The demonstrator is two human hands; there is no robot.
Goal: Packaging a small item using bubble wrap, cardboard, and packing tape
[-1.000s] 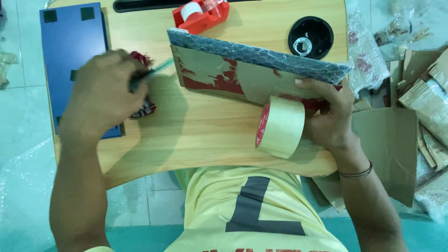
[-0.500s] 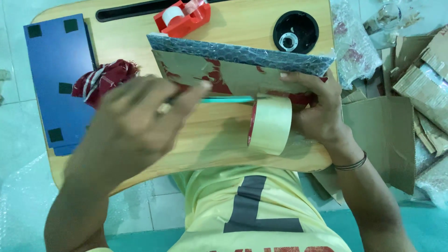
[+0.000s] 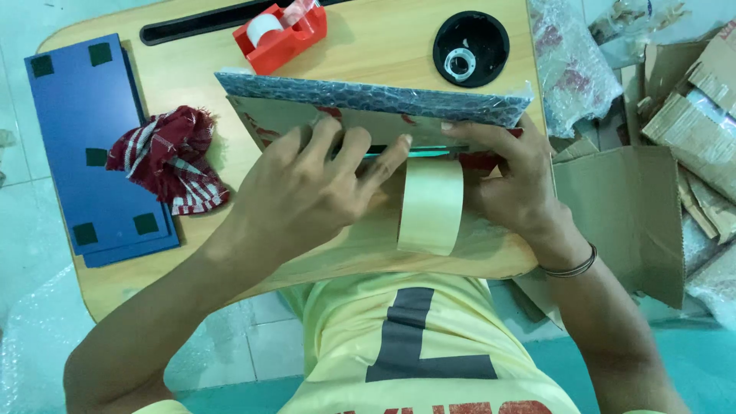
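**At the desk's middle: taping a bubble-wrapped flat parcel**

Across the middle of the wooden desk (image 3: 192, 84) stands a flat parcel (image 3: 307, 119), propped on its long edge and leaning toward the person, its far face covered in bubble wrap (image 3: 368, 96) and its near face brown card with red patches. The left hand (image 3: 307, 192) lies spread on the near face, fingers flat and pressing; what looks like a thin teal tool shows just beyond the fingertips, though whether the hand grips it cannot be told. The right hand (image 3: 510, 180) has its grip closed on the parcel's right end, thumb on top, and a roll of tan packing tape (image 3: 431, 203) hangs just beside it, between the two hands and touching the card.

To do this step well, the right hand would best keep the parcel steady and tilted while the left smooths outward from the centre, so that no crease or air pocket stays under the tape. Pressing should be firm but even, since bubble wrap gives way under a fingertip. The roll ought to stay square to the parcel's edge; a skewed pull would likely lay the strip crooked.

Near the far edge sit a red tape dispenser (image 3: 280, 34) and a round black holder (image 3: 471, 47). Toward the left edge lie a crumpled red-and-white cloth (image 3: 169, 157) and blue boards (image 3: 84, 146). Cardboard scraps (image 3: 621, 207) lie off the right edge.
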